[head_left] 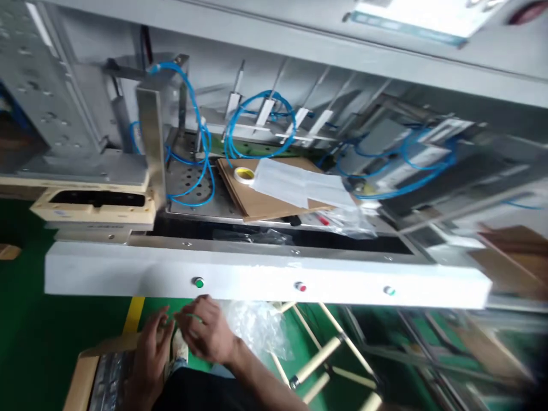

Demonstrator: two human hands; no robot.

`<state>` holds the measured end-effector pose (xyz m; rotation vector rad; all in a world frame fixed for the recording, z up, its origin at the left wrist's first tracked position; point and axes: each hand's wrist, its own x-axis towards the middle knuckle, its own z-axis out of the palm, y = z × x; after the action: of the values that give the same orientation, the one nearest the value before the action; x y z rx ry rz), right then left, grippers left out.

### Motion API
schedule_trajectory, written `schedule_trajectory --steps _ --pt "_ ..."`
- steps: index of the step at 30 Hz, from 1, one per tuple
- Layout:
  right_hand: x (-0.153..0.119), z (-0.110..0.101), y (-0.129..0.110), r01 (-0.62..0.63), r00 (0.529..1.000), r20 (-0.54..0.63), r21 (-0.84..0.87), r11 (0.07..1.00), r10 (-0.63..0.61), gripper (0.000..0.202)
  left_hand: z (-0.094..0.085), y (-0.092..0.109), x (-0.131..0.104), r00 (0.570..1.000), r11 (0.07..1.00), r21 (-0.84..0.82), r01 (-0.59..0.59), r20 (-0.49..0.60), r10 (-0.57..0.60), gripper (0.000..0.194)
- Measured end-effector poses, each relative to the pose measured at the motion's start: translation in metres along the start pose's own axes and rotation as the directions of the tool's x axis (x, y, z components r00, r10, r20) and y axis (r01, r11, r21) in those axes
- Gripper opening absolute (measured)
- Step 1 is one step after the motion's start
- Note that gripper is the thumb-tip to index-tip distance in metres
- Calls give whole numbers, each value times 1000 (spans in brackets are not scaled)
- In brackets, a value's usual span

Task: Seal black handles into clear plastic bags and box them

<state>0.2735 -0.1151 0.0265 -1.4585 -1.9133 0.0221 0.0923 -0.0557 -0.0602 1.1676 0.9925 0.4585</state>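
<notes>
Both hands [184,337] fingertips together, clear plastic bag [257,325] just right

- You see a white front panel [265,277] carrying a green button [198,282] and a red button [300,286].
- Blue hoses [201,137] loop above.
- A tape roll [244,174] rests on cardboard sheets [261,202].

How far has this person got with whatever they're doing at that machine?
Done, by the look of it: flat cardboard sheets, a tape roll and a clear bag lie on the machine bed. In hand: the left hand and right hand meet low over an open carton, beside crumpled plastic film. Left: the buttons, like the green button, are untouched.
</notes>
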Motion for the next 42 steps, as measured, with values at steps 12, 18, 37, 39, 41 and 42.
schedule_trajectory --steps 12,18,37,39,41,42 --pt "-246 -230 158 -988 22 -888 52 148 459 57 68 -34 36 534 160 824 -544 193 823 82" --pt "-319 -279 215 -996 -68 -898 84 17 434 59 74 -42 24 530 263 806 -530 73 845 75" --pt "-300 -231 184 -901 359 -892 -255 350 275 40 133 4 7 555 434 862 -260 -235 798 56" --pt "-266 -214 166 -768 565 -758 -340 542 325 33 144 16 9 516 289 909 -300 -100 850 52" --pt "-224 -203 158 -637 722 -585 -352 686 370 29 154 28 16 499 125 932 -341 66 864 48" --pt "-201 -201 159 -615 753 -522 -342 711 400 29 158 33 20 495 60 931 -359 135 858 46"
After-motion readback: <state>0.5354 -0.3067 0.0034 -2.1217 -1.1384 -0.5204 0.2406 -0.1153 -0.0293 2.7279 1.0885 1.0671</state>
